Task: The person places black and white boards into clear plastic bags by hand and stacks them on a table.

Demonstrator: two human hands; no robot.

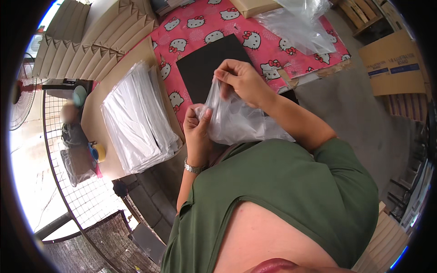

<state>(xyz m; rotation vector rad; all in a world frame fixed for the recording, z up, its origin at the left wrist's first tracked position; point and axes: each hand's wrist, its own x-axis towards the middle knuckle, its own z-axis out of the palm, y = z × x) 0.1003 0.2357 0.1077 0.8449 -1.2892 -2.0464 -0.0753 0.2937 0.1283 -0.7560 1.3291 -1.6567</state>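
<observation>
Close to my body, a thin see-through plastic bag [241,120] hangs between my hands. My left hand [198,129] pinches its left edge between thumb and fingers. Higher up and to the right, my right hand [241,82] pinches the bag's upper edge, with the fingers curled in. Just beyond my hands a flat black board [200,66] lies on the table, partly covered by the right hand and the bag. To the left rests a thick stack of sheets in clear plastic sleeves [134,113].
The table has a pink cat-patterned cover [214,36]. Folded brown cardboard [104,41] is piled at the far left, more loose plastic bags [300,27] at the far right. A tape roll [99,153] stands at the left edge. A cardboard box [391,63] sits on the right.
</observation>
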